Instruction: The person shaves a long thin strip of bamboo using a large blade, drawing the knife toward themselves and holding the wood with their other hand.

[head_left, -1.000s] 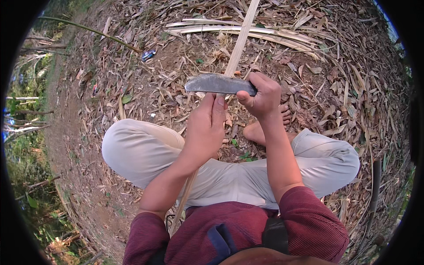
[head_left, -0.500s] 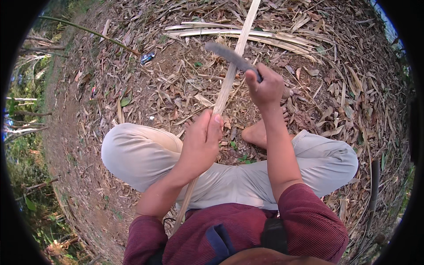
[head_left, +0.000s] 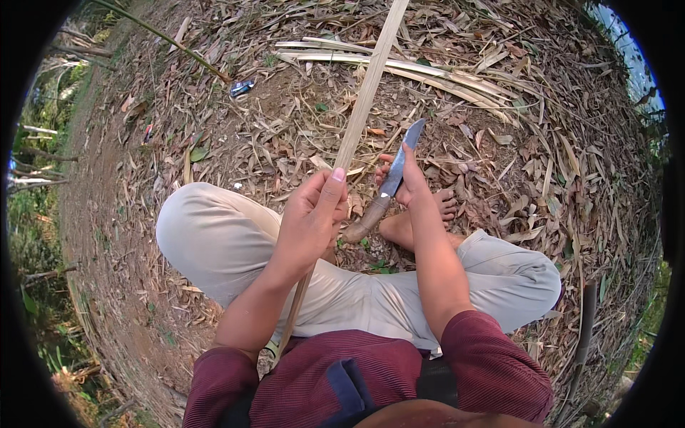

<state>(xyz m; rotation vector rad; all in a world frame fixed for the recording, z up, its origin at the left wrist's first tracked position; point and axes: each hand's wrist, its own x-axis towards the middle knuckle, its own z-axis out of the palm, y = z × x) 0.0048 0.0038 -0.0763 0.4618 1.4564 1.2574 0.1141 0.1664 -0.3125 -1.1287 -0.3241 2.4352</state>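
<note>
Since a moment ago, we are turning the knife (head_left: 394,180) so its blade points far and upright. Our left hand (head_left: 310,217) is gripping the long bamboo strip (head_left: 362,110) running from near to far; just right, our right hand (head_left: 412,182) is grasping the knife.

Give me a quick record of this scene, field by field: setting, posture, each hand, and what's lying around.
Setting: outdoors, bare earth strewn with dry leaves
Posture: seated cross-legged, bare foot showing
Left hand: gripping a long bamboo strip that runs away from the person
Right hand: holding a knife with a wooden handle, blade pointing away, right of the strip
Nearby: split bamboo strips lying on the ground ahead
Clothing: light trousers, dark red top
</note>
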